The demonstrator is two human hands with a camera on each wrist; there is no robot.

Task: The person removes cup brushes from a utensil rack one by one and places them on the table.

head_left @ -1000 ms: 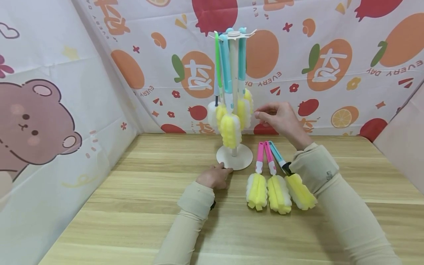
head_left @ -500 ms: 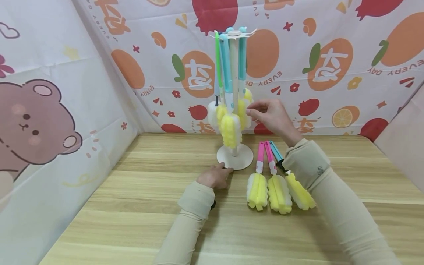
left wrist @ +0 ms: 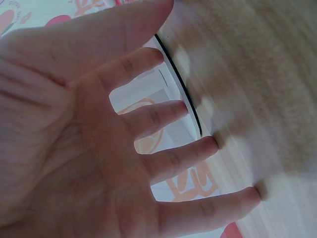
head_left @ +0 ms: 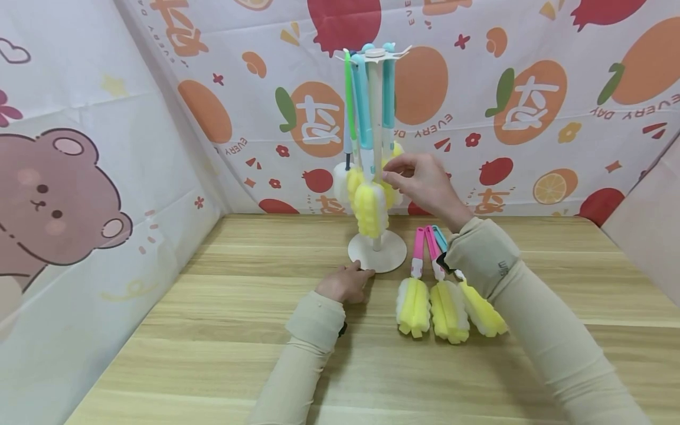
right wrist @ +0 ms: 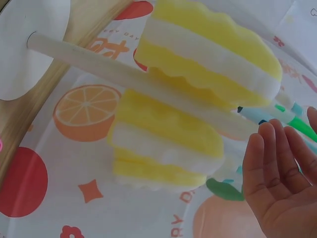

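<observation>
A white stand (head_left: 390, 255) with a round base and a hook ring on top carries several hanging sponge bottle brushes (head_left: 370, 212). Their handles are teal, green and grey-blue; the heads are mostly yellow and white. My left hand (head_left: 342, 283) rests by the near edge of the base, its spread fingertips (left wrist: 181, 107) at the rim and on the table. Beside the pole (right wrist: 99, 68), my right hand (head_left: 427, 184) has its fingers fairly straight and grips nothing. It partly hides the right-hand brush heads in the head view; whether it touches the pole I cannot tell.
On the wooden table (head_left: 212, 319), right of the stand, lie three more bottle brushes: two pink-handled ones (head_left: 413, 307) (head_left: 448, 310) and a teal-handled one (head_left: 482, 308) partly under the right sleeve. Printed cloth (head_left: 255, 118) hangs behind and at the left.
My right hand has moved left from beside the hanging brush heads to the stand's pole, its sleeve covering more of the teal-handled brush. The left hand has stayed at the base.
</observation>
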